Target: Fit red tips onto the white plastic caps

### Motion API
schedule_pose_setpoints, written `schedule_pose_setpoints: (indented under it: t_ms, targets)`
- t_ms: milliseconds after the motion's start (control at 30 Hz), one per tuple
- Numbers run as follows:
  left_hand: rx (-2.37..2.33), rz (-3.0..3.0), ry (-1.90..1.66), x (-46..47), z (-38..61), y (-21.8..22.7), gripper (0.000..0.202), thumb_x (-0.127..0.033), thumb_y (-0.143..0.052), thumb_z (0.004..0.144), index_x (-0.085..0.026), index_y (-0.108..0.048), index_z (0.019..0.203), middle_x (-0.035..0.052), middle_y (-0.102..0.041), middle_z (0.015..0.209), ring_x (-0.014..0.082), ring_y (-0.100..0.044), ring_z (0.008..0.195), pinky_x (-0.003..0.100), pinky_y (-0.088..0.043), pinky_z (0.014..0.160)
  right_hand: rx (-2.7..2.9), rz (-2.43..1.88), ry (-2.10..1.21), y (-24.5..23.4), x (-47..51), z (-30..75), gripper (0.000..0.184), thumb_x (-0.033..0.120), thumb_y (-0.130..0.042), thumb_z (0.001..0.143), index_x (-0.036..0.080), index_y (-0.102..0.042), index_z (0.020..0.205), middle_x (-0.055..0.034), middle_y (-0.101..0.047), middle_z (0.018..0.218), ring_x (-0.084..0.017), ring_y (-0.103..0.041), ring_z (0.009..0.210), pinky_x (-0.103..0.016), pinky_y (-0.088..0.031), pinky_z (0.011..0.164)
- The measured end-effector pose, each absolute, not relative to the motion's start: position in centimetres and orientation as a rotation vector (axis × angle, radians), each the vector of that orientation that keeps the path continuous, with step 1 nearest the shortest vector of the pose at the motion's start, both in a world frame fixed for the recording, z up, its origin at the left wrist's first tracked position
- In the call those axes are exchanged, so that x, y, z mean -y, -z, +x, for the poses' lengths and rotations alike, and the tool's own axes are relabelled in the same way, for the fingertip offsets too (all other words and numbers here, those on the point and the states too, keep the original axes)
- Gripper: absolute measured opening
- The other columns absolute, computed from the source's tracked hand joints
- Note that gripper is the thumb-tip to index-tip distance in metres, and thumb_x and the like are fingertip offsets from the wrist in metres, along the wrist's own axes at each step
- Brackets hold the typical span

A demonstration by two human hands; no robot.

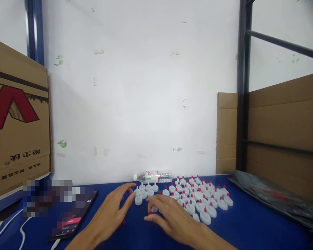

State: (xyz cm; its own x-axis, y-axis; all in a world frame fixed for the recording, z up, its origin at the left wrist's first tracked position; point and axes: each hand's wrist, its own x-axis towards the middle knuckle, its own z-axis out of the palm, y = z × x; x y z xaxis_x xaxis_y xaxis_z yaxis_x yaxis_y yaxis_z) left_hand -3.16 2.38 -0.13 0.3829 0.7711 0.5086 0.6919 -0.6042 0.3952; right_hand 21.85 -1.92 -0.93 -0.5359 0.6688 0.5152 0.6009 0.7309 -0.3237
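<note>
My left hand (114,208) reaches in from the left, thumb and index finger apart, nearest a white nozzle cap (138,200) without a red tip. That one stands at the front of a small group of bare-nozzled caps. My right hand (172,217) curls its thumb and fingers around a white nozzle cap with a red tip (151,212); its body is partly hidden by the fingers. To the right stand several red-tipped nozzle caps (205,217), upright in a loose cluster. Small red tips (123,223) show at the edge of my left hand, mostly hidden.
A clear plastic bottle (159,177) lies on its side against the wall. At left are a phone (75,218) with a white cable and a large cardboard box (18,139). A grey plastic bag (266,194) lies at right on the blue table (224,232).
</note>
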Motion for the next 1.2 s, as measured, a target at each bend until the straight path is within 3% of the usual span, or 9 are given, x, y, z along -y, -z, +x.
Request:
schedule_pose_setpoints:
  t_ms: [200, 467, 600, 700, 833, 900, 1033, 1133, 1200]
  targets:
    - [-1.296, 2.645, -0.905, -3.8, -3.1, 2.4, 0.041, -0.026, -0.044, 0.098, -0.027, -0.058, 0.137, 0.0079, -0.064, 0.127, 0.0258, -0.059, 0.120, 0.047, -0.048, 0.109, 2.369, -0.892, -0.021, 1.5, 1.5, 21.8, 0.019, 0.030, -0.052, 0.104, 0.022, -0.069, 0.100, -0.0036, -0.061, 0.137, -0.020, -0.050, 0.131, -0.034, -0.036, 0.112]
    - [-1.340, 2.714, -0.790, -3.8, -1.5, 3.9, 0.042, -0.032, -0.036, 0.103, -0.023, -0.056, 0.140, 0.0135, -0.057, 0.132, 0.0308, -0.051, 0.127, 0.054, -0.044, 0.107, 2.442, -1.157, 0.081, 1.7, 0.9, 22.1, 0.013, 0.023, -0.060, 0.097, 0.022, -0.073, 0.093, -0.0030, -0.073, 0.098, -0.021, -0.062, 0.104, -0.035, -0.040, 0.099]
    - [-1.299, 2.697, -0.828, -3.9, -1.3, 3.3, 0.033, -0.024, -0.040, 0.101, -0.027, -0.064, 0.125, 0.0085, -0.064, 0.122, 0.0278, -0.056, 0.119, 0.047, -0.046, 0.101, 2.458, -1.239, 0.118, 1.6, 0.7, 22.4, 0.014, 0.019, -0.059, 0.097, 0.022, -0.071, 0.092, -0.0011, -0.073, 0.089, -0.019, -0.064, 0.093, -0.033, -0.041, 0.094]
    - [-1.289, 2.643, -0.858, -3.7, -1.1, 2.9, 0.018, -0.025, -0.053, 0.097, -0.026, -0.070, 0.102, 0.0039, -0.070, 0.105, 0.0257, -0.062, 0.103, 0.041, -0.048, 0.093, 2.440, -1.183, 0.114, 1.8, 0.9, 22.3, 0.012, 0.022, -0.060, 0.098, 0.023, -0.070, 0.103, -0.0020, -0.073, 0.097, -0.019, -0.065, 0.099, -0.035, -0.039, 0.100]
    - [-1.190, 2.538, -0.991, -2.7, -0.6, 1.9, 0.014, -0.032, -0.060, 0.095, -0.025, -0.071, 0.089, 0.0012, -0.073, 0.094, 0.0233, -0.064, 0.094, 0.036, -0.048, 0.089, 2.340, -1.114, 0.104, 2.5, 1.0, 22.0, 0.052, 0.044, -0.074, 0.089, 0.024, -0.057, 0.135, -0.0079, -0.070, 0.120, -0.027, -0.062, 0.116, -0.048, -0.031, 0.114]
    - [-1.113, 2.465, -1.043, -2.1, -0.2, 1.3, 0.016, -0.035, -0.061, 0.095, -0.025, -0.072, 0.088, 0.0004, -0.074, 0.094, 0.0222, -0.065, 0.093, 0.034, -0.049, 0.088, 2.318, -1.080, 0.092, 2.8, 1.0, 21.7, 0.061, 0.050, -0.075, 0.086, 0.024, -0.054, 0.137, -0.0081, -0.069, 0.123, -0.027, -0.061, 0.118, -0.049, -0.029, 0.116]
    - [-1.018, 2.416, -1.037, -1.6, -0.3, 0.2, 0.016, -0.036, -0.061, 0.095, -0.026, -0.073, 0.091, 0.0009, -0.073, 0.097, 0.0215, -0.066, 0.096, 0.033, -0.050, 0.091, 2.320, -1.058, 0.095, 2.8, 1.2, 21.4, 0.033, 0.043, -0.069, 0.093, 0.026, -0.064, 0.122, -0.0027, -0.073, 0.110, -0.020, -0.067, 0.105, -0.044, -0.027, 0.118]
    - [-1.040, 2.500, -0.910, -2.3, -2.0, -0.1, 0.020, -0.037, -0.065, 0.091, -0.029, -0.070, 0.109, 0.0024, -0.070, 0.109, 0.0234, -0.062, 0.108, 0.037, -0.047, 0.100, 2.263, -1.085, 0.129, 2.6, 1.4, 21.4, 0.035, 0.031, -0.068, 0.093, 0.025, -0.063, 0.127, -0.0039, -0.073, 0.112, -0.021, -0.065, 0.107, -0.045, -0.028, 0.118]
    - [-1.137, 2.549, -0.751, -3.0, -3.7, -0.1, 0.021, -0.035, -0.073, 0.083, -0.030, -0.072, 0.104, 0.0024, -0.068, 0.112, 0.0258, -0.061, 0.111, 0.041, -0.045, 0.103, 2.253, -1.087, 0.146, 2.4, 1.5, 21.4, 0.037, 0.026, -0.064, 0.094, 0.026, -0.061, 0.131, -0.0049, -0.072, 0.114, -0.022, -0.065, 0.108, -0.046, -0.029, 0.117]
